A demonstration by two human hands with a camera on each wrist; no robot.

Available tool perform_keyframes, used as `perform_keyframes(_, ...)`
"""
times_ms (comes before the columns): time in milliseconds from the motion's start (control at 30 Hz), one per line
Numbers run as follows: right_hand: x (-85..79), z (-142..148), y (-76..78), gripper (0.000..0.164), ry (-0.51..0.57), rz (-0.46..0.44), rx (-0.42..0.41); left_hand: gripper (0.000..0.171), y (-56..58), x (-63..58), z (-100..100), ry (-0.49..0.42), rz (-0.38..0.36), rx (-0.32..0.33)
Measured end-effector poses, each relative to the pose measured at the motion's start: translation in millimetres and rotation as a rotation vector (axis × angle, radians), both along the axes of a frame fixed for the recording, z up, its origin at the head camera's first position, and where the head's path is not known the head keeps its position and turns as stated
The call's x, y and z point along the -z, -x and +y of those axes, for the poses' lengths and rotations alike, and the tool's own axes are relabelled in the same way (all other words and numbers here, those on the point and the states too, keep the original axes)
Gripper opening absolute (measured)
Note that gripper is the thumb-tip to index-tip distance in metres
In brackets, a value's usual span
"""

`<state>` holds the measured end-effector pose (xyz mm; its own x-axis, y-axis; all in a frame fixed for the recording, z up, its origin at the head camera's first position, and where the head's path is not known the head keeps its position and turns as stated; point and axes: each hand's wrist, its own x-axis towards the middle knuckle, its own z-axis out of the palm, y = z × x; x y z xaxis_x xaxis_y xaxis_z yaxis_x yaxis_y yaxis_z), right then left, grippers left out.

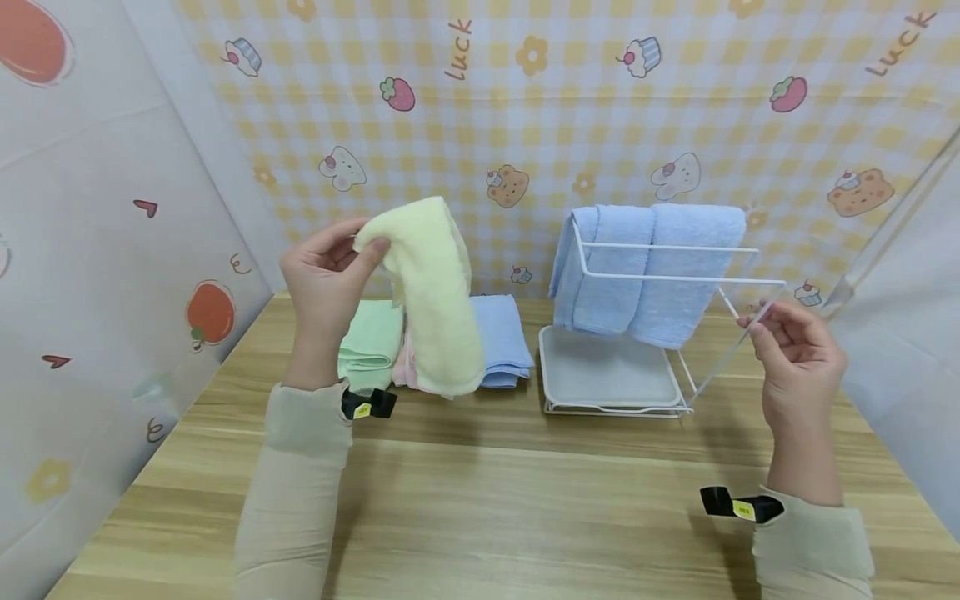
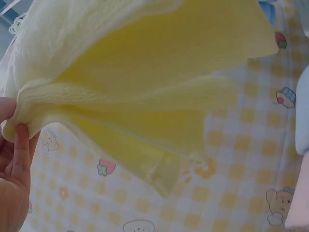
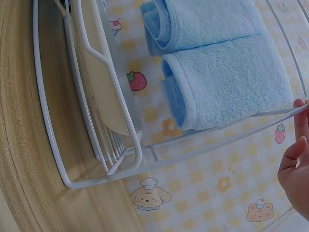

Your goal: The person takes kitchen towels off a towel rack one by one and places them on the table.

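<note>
My left hand pinches a pale yellow towel near its top corner, thumb in front. The towel hangs folded over, and the left wrist view shows its layers spreading out from the left hand's fingers. On the right, my right hand holds the slanted side bar of a white wire rack between thumb and fingers. Two folded light-blue towels drape side by side over the rack's upper bars. A pale tray sits in the rack's base.
Behind the yellow towel, a folded green towel, a partly hidden pink towel and a folded blue towel lie in a row on the wooden table. A yellow-checked cloth backdrop stands behind, with pale cloth at both sides.
</note>
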<state>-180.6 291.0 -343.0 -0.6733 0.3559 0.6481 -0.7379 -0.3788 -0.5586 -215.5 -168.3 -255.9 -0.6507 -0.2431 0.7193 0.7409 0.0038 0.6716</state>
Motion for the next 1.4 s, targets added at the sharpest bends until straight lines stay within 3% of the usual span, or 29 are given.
perform_keyframes(267, 0.4, -1.3, -0.7, 0.029, 0.004, 0.004, 0.006, 0.018, -3.9, -3.9, -19.5, 0.045, -0.027, 0.028)
perform_keyframes(500, -1.1, -0.6, -0.7, 0.028, 0.000, 0.007, 0.007, 0.018, -13.8, -9.2, -41.1, 0.174, -0.134, -0.045)
perform_keyframes(667, -2.5, -0.3, -0.8, 0.027, 0.001, 0.005, 0.015, 0.020, -19.6, -9.6, -59.4, 0.335, -0.226, -0.125)
perform_keyframes(900, -1.6, -1.2, -1.1, 0.027, 0.000, -0.001, 0.030, 0.020, -20.9, -9.3, -81.9, 0.504, -0.362, -0.035)
perform_keyframes(1067, 0.6, -1.5, -0.6, 0.028, -0.008, -0.014, 0.037, 0.019, -22.9, -8.2, -93.0, 0.600, -0.465, -0.025)
perform_keyframes(1233, 0.6, -1.0, -0.5, 0.027, -0.006, -0.023, 0.044, 0.021, -27.8, -9.7, -100.1, 0.683, -0.527, 0.033)
perform_keyframes(1400, 0.5, -0.9, 0.5, 0.027, -0.005, -0.027, 0.034, 0.024, -37.2, -9.1, -104.1, 0.782, -0.614, 0.030)
